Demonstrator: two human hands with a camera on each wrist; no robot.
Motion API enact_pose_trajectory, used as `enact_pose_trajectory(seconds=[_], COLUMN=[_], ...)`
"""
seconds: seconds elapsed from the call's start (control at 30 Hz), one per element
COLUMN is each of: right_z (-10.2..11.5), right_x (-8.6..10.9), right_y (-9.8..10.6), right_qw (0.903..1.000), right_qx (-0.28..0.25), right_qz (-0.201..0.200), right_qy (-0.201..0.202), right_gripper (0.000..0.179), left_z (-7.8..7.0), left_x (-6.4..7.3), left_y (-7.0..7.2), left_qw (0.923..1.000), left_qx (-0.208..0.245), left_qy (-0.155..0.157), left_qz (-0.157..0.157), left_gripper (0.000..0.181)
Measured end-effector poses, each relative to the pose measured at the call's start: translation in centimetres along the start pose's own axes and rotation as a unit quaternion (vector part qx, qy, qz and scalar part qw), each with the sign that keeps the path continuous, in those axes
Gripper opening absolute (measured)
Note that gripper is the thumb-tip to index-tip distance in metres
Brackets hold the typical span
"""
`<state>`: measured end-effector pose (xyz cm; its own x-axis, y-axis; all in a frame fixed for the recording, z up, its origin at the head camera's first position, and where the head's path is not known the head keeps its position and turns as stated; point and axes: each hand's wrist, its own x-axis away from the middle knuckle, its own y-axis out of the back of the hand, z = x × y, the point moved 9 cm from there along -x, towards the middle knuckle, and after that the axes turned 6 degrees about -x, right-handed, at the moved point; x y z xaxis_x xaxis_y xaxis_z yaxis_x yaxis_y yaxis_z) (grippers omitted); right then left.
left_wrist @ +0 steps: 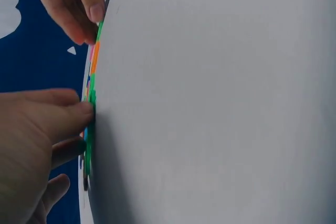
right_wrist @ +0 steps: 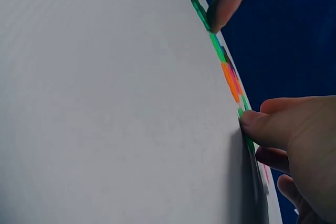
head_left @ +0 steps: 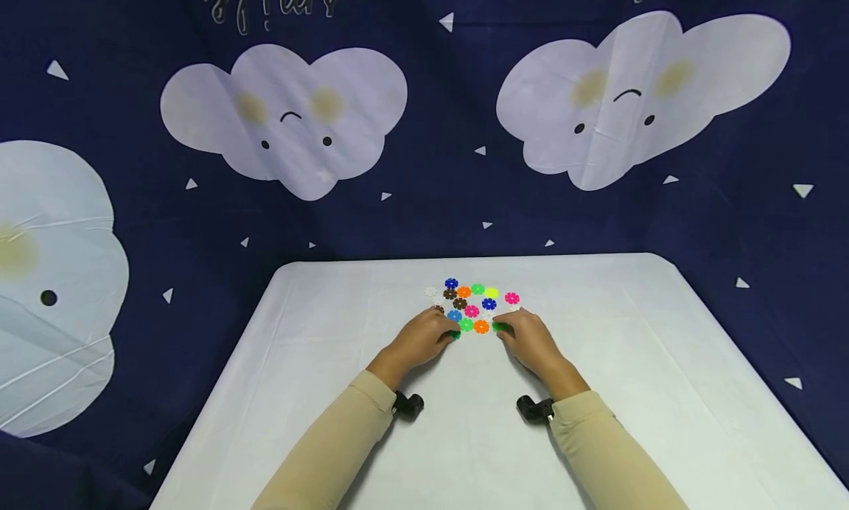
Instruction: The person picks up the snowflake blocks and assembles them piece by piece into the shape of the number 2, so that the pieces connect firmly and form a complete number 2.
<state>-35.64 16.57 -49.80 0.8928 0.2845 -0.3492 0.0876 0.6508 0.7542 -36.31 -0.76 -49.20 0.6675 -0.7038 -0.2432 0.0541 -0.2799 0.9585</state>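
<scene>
A cluster of flat, flower-shaped plastic snowflake discs lies on the white table, with an orange disc and a light green disc along its near edge. At the cluster's left, my left hand pinches a dark green snowflake disc between thumb and fingers. Opposite it, my right hand holds a green snowflake disc by its edge, thumb on the near side. Fingers partly cover both held discs. The wrist views show the discs nearly edge-on.
Farther back in the cluster are a yellow disc, a pink disc, a blue disc and several others. The white tabletop stretches toward me. Beyond its far edge hangs a dark blue cloth with printed clouds.
</scene>
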Motion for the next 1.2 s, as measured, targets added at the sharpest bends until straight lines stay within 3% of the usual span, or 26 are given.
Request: enact_pose_trajectory(seconds=[0.27,0.53,0.8,1.03,1.2], right_z=[-0.3,-1.1,-1.3,-0.6,0.2], right_x=[-0.3,-0.6,-0.7,-0.8,-0.3], right_y=[0.0,0.1,-0.4,-0.2,0.0], right_qw=[0.9995,0.9981,0.9983,0.9984,0.9969], right_qx=[-0.025,-0.051,-0.039,-0.053,-0.069], right_qz=[-0.009,-0.004,0.023,-0.004,-0.036], right_qy=[-0.018,-0.036,-0.037,-0.02,-0.008], right_gripper=[0.022,0.027,0.022,0.024,0.016], left_z=[0.6,0.8,1.2,1.8,2.0], left_x=[-0.6,-0.5,0.1,1.0,1.7], left_y=[-0.3,-0.2,0.0,0.2,0.2], left_qw=[0.998,0.9958,0.9909,0.9807,0.976], left_qx=[0.018,0.052,0.091,0.144,0.155], left_qy=[0.059,0.075,0.094,0.111,0.114], left_qz=[0.006,-0.003,-0.033,-0.072,-0.102], left_gripper=[0.022,0.027,0.026,0.031,0.025])
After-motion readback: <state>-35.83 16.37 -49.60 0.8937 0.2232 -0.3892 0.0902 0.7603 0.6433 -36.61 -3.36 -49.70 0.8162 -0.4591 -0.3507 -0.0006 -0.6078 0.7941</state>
